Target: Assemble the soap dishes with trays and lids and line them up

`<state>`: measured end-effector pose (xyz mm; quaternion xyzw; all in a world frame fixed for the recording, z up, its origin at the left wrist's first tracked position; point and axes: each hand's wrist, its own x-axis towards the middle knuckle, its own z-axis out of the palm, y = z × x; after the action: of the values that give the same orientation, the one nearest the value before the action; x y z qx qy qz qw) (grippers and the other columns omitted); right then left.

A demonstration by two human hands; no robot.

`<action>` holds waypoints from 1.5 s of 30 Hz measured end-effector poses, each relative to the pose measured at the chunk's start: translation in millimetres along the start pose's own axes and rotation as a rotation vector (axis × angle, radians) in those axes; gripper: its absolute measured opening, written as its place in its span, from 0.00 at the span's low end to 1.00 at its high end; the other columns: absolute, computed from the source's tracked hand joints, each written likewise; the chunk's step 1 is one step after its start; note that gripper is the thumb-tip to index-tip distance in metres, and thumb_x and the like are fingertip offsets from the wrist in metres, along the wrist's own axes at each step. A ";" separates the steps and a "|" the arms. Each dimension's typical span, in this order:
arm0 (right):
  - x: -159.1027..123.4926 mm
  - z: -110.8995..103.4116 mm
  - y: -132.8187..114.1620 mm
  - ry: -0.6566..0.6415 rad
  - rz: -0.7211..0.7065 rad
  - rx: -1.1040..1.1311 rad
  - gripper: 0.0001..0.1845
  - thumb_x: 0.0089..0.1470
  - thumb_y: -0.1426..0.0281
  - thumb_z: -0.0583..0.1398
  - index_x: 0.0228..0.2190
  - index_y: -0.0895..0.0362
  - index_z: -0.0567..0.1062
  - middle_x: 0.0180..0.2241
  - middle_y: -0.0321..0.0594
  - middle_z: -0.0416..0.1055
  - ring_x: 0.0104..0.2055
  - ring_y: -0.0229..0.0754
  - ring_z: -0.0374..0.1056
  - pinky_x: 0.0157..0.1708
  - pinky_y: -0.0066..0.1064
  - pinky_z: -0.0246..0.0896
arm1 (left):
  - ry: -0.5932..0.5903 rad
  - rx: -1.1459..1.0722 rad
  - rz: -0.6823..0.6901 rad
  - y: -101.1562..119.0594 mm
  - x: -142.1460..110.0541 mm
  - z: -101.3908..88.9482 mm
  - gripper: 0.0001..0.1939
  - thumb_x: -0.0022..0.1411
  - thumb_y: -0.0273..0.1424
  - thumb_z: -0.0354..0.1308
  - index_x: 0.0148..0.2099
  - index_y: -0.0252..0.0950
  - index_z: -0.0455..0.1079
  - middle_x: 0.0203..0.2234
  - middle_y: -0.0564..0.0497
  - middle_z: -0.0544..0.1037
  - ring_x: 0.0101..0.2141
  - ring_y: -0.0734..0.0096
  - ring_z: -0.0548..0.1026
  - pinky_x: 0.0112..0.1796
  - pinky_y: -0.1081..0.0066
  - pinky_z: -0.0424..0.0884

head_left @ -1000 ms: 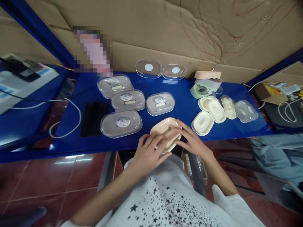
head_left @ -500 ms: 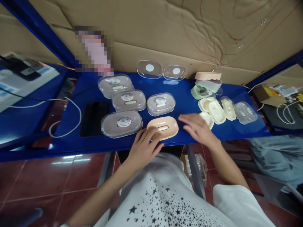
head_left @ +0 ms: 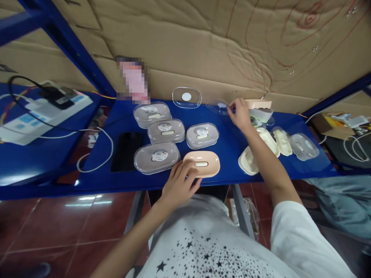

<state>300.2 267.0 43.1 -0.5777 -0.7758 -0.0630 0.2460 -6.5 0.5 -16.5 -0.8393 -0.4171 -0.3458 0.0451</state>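
Soft light on the table (head_left: 228, 158), white glare streaking the floor (head_left: 49, 224), edges bowing, lower corners dim, lid (head_left: 216, 107) at right hand (head_left: 240, 115) blurred, perhaps by motion

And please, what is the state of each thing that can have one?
Peach dish: uncovered, flat on the blue table
Four grayish boxes: lidded
Back clear lid: standing by the cardboard
Second clear lid: tilted, apparently pinched by the right hand
Left hand: resting on the peach dish
Wavy peach piece: stacked on top
Black device: lying flat, unlit

The peach tray (head_left: 211, 166) is held at one end by the left hand (head_left: 180, 183); a clear lid (head_left: 218, 108) is gripped by the right hand (head_left: 241, 114).
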 end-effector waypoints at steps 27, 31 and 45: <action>-250.8 -42.0 -105.8 -0.021 -0.414 0.216 0.44 0.68 0.60 0.67 0.76 0.34 0.55 0.61 0.41 0.77 0.64 0.57 0.74 0.60 0.57 0.76 | -0.103 -0.088 -0.037 -1.8 -4.4 -0.6 0.29 0.75 0.36 0.62 0.73 0.41 0.62 0.69 0.38 0.71 0.68 0.46 0.71 0.63 0.50 0.76; -253.5 -38.6 -102.0 0.020 -0.410 0.243 0.47 0.66 0.62 0.68 0.77 0.40 0.53 0.60 0.46 0.77 0.64 0.59 0.74 0.60 0.57 0.77 | -0.107 -0.083 -0.022 -2.3 -5.4 1.7 0.32 0.76 0.36 0.62 0.77 0.43 0.59 0.74 0.38 0.64 0.73 0.43 0.64 0.65 0.48 0.74; -226.8 -46.9 -108.0 -0.200 -0.412 0.356 0.41 0.73 0.64 0.59 0.78 0.36 0.48 0.77 0.42 0.54 0.81 0.60 0.46 0.73 0.66 0.59 | -0.016 -0.189 -0.103 -6.5 -2.1 -1.2 0.35 0.75 0.35 0.62 0.77 0.45 0.54 0.72 0.33 0.63 0.71 0.43 0.67 0.64 0.44 0.75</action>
<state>262.5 17.8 1.1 -0.3589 -0.8960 0.0829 0.2481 -12.7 2.8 -18.3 -0.8200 -0.4257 -0.3786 -0.0553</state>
